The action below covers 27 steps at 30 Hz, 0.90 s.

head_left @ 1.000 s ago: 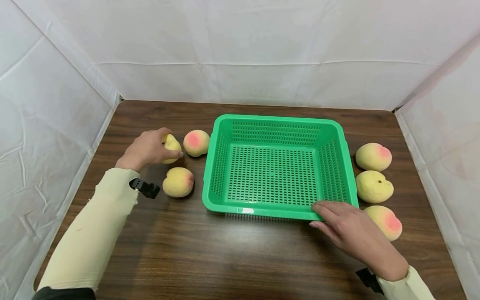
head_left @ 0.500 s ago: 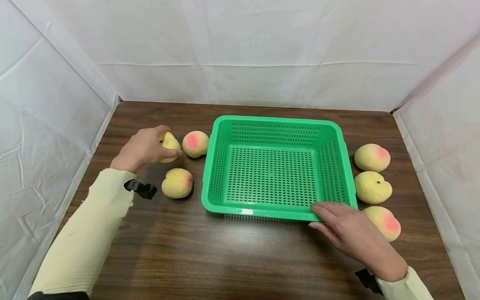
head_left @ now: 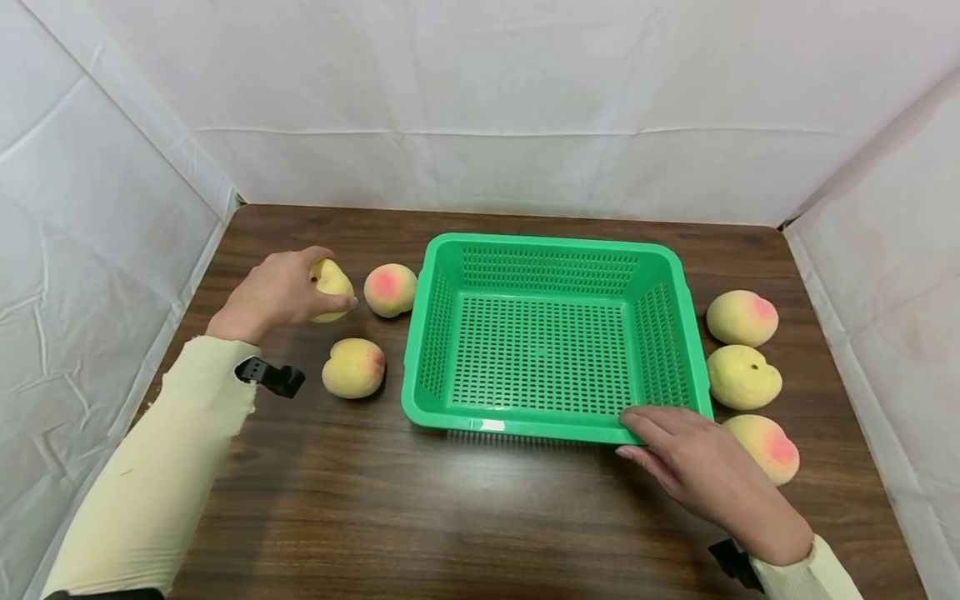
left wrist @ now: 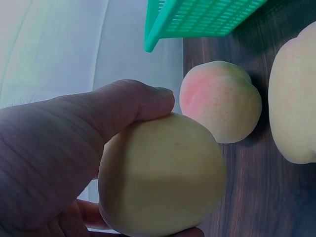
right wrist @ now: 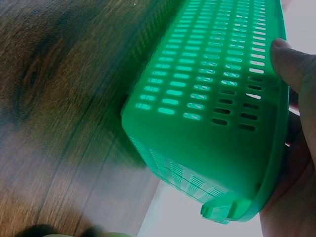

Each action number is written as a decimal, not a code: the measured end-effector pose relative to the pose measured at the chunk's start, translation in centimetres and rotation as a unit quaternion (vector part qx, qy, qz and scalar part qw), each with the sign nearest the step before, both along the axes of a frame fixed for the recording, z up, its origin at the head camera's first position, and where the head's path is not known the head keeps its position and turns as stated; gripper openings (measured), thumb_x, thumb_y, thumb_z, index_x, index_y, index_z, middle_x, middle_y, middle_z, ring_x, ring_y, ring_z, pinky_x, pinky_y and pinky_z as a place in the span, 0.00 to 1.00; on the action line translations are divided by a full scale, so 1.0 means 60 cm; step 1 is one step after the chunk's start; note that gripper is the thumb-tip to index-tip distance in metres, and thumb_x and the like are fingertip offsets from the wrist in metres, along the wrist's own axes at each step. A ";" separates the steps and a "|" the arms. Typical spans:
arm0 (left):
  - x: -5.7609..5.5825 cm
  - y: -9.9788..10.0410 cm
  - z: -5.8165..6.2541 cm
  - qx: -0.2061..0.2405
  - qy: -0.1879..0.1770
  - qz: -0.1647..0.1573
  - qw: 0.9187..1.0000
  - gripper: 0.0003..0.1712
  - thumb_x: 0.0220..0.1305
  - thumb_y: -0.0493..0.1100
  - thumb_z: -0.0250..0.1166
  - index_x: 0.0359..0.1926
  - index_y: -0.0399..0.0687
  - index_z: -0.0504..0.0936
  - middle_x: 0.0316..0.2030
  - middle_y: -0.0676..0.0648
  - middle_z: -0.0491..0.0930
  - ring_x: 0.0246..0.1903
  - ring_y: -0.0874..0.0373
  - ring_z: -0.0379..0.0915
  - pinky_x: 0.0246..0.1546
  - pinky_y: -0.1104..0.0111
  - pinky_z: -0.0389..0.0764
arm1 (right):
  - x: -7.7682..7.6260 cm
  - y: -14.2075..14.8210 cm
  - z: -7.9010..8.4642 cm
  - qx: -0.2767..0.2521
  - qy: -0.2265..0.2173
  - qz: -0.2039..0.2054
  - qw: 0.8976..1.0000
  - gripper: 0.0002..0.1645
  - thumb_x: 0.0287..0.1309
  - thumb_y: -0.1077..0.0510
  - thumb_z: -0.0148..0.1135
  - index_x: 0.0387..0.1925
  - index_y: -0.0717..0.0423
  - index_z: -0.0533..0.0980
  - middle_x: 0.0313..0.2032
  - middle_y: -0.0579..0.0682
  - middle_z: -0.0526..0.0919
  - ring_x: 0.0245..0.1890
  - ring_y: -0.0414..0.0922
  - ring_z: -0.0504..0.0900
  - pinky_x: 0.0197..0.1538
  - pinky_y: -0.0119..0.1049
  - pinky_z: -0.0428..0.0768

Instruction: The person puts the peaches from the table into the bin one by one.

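My left hand (head_left: 272, 292) grips a yellow peach (head_left: 333, 290) at the left of the table, thumb on its near side. In the left wrist view this peach (left wrist: 165, 173) shows its smooth pale side, with the fingertips partly hidden beneath it. Just right of it lies a pink-blushed peach (head_left: 390, 290), and nearer to me sits another peach (head_left: 354, 367). At the near right corner of a green plastic basket (head_left: 487, 422), my right hand (head_left: 701, 471) holds the rim. The right wrist view has its thumb (right wrist: 289, 59) against the slotted wall. Nothing lies in the basket.
To the right of the basket stand three peaches in a column: the far one (head_left: 742, 317), the middle one (head_left: 744, 377) and the near one (head_left: 765, 448), close by my right wrist. White sheeting (head_left: 525, 167) encloses the dark wooden table (head_left: 450, 525) at the back and sides.
My left hand has shifted slightly left with its peach, widening the gap to the pink-blushed one. The right hand and the basket stay in place.
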State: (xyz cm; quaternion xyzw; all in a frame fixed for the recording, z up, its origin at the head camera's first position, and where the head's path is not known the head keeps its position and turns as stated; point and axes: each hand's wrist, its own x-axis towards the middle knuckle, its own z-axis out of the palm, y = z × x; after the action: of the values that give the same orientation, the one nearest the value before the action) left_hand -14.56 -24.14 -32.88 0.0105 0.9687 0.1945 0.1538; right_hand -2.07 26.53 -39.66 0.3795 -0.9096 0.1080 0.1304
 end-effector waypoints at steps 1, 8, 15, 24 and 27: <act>0.001 0.000 0.001 0.000 0.001 0.000 1.000 0.46 0.62 0.64 0.69 0.73 0.44 0.67 0.49 0.38 0.78 0.46 0.42 0.74 0.44 0.51 0.75 | 0.000 0.000 0.000 -0.001 0.001 0.000 1.000 0.35 0.80 0.33 0.38 0.49 0.53 0.82 0.45 0.45 0.88 0.44 0.47 0.89 0.46 0.46 0.87; 0.008 0.003 0.008 -0.005 -0.002 0.006 1.000 0.46 0.62 0.63 0.69 0.74 0.46 0.67 0.50 0.38 0.79 0.46 0.43 0.75 0.45 0.52 0.76 | 0.004 -0.003 0.000 -0.009 0.004 0.006 1.000 0.34 0.81 0.34 0.37 0.49 0.52 0.82 0.44 0.43 0.87 0.43 0.46 0.88 0.45 0.45 0.86; 0.010 0.003 0.019 -0.010 0.007 0.002 1.000 0.46 0.62 0.64 0.68 0.73 0.46 0.67 0.48 0.39 0.79 0.43 0.44 0.76 0.43 0.53 0.76 | 0.002 -0.006 0.001 -0.010 0.003 0.013 1.000 0.32 0.81 0.35 0.39 0.49 0.52 0.82 0.43 0.43 0.87 0.42 0.45 0.88 0.45 0.45 0.86; 0.005 0.007 0.027 -0.006 0.012 0.002 1.000 0.45 0.62 0.64 0.69 0.73 0.47 0.68 0.49 0.38 0.78 0.46 0.43 0.75 0.45 0.51 0.76 | 0.002 -0.004 0.004 -0.006 0.002 0.007 1.000 0.32 0.81 0.35 0.38 0.48 0.52 0.81 0.43 0.42 0.86 0.42 0.44 0.87 0.44 0.44 0.86; 0.004 0.008 0.028 -0.007 0.016 -0.001 1.000 0.44 0.62 0.63 0.69 0.72 0.46 0.68 0.48 0.39 0.78 0.45 0.43 0.75 0.45 0.51 0.76 | 0.002 -0.003 0.004 -0.005 0.001 0.006 1.000 0.31 0.81 0.36 0.39 0.48 0.51 0.81 0.43 0.42 0.86 0.42 0.44 0.87 0.44 0.44 0.86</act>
State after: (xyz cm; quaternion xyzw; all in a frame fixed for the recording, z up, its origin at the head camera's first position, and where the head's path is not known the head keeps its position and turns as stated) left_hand -14.34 -23.67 -31.22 0.0132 0.9725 0.1870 0.1381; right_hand -1.96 26.36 -39.45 0.3840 -0.9067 0.1130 0.1330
